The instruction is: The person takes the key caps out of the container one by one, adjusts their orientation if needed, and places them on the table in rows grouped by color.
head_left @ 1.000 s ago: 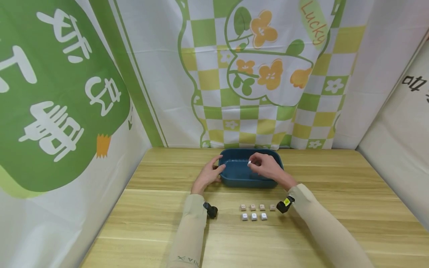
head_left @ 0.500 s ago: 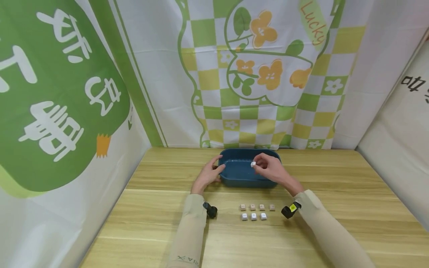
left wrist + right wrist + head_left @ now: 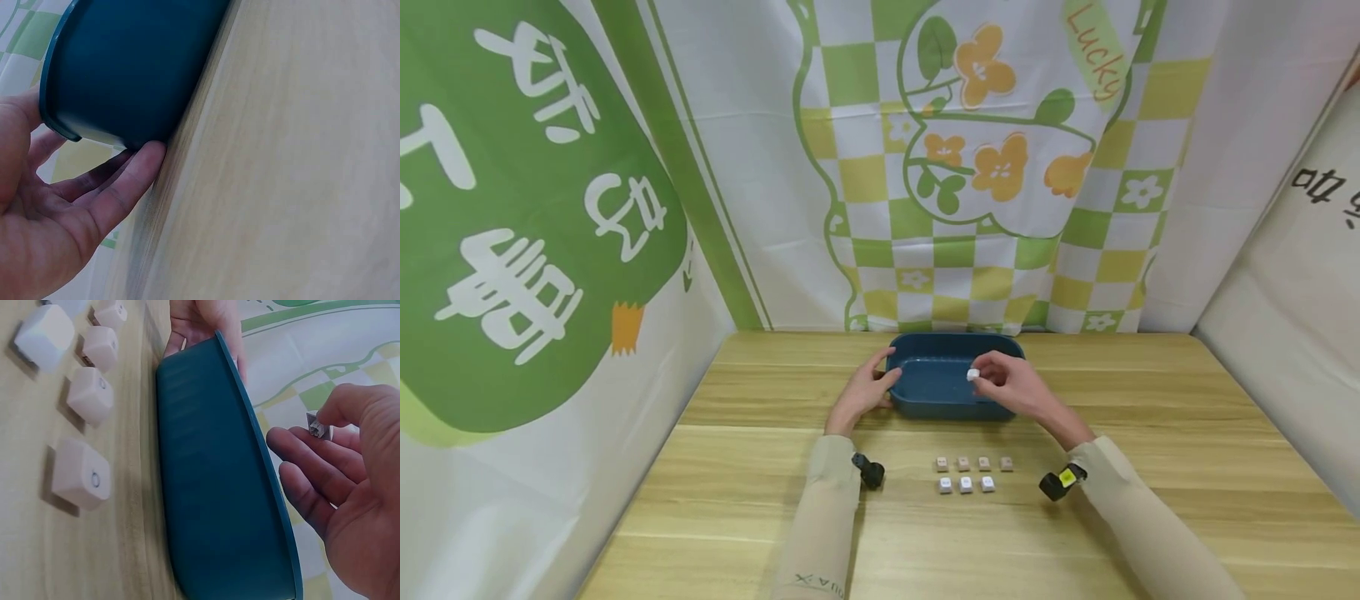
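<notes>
A dark blue plastic box (image 3: 951, 410) stands near the table's back edge. At its left end, my left hand (image 3: 862, 390) holds the rim and side wall; in the left wrist view, fingertips (image 3: 153, 153) touch the wall low down by the table. My right hand (image 3: 1018, 390) pinches a white keycap (image 3: 973, 375) between thumb and finger over the right part of the box. The keycap's hollow underside with its stem (image 3: 317, 427) shows in the right wrist view. In front of the box lie a row of pale pink keycaps (image 3: 963, 463) and a nearer row of white keycaps (image 3: 966, 485).
The wooden table (image 3: 737, 500) reaches to a patterned cloth (image 3: 955, 275) hanging right behind the box. Cloth walls also close in the left and right sides. Both forearms wear wrist cameras, the right one (image 3: 1060, 482) beside the keycap rows.
My right hand has moved right and slightly nearer, still pinching the white keycap. The left hand stays on the box, and the keycap rows have not changed.
</notes>
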`<state>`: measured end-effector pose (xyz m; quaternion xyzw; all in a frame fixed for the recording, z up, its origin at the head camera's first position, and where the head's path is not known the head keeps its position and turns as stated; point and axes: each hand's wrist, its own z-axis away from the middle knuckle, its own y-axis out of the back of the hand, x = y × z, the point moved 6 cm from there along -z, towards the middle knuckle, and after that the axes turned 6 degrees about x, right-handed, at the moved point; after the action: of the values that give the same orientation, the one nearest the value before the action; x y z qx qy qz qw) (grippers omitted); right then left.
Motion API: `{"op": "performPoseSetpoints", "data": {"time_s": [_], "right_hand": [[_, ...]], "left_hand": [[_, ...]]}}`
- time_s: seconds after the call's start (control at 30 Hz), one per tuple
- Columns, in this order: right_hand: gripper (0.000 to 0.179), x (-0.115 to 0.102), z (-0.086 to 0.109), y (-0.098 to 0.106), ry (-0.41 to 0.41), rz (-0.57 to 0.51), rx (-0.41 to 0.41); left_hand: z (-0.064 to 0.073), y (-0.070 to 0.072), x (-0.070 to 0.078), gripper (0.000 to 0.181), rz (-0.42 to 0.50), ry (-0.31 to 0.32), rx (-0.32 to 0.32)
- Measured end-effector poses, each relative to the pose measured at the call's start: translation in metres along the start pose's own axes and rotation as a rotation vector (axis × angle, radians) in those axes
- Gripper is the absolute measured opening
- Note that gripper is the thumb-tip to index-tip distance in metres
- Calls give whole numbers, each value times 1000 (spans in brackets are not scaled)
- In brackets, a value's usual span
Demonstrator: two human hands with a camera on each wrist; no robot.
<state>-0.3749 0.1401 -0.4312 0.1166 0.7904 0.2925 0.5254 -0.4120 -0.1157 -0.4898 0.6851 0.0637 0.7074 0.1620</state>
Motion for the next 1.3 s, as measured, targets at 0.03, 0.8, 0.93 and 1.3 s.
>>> {"op": "performPoseSetpoints", "data": {"time_s": [0.03,0.8,0.93,1.3], "right_hand": [[22,0,2,0,-5,-3,-2],[20,-8,33,9,40,17,4],[21,-2,37,8,36,20,-20],[16,-1,51,12,55,96,0]], "left_hand": [[0,0,0,54,0,1,0],[2,1,-1,54,-26,1,15],[3,0,0,53,-23,2,12],[3,0,3,54,-10,2,1]]}}
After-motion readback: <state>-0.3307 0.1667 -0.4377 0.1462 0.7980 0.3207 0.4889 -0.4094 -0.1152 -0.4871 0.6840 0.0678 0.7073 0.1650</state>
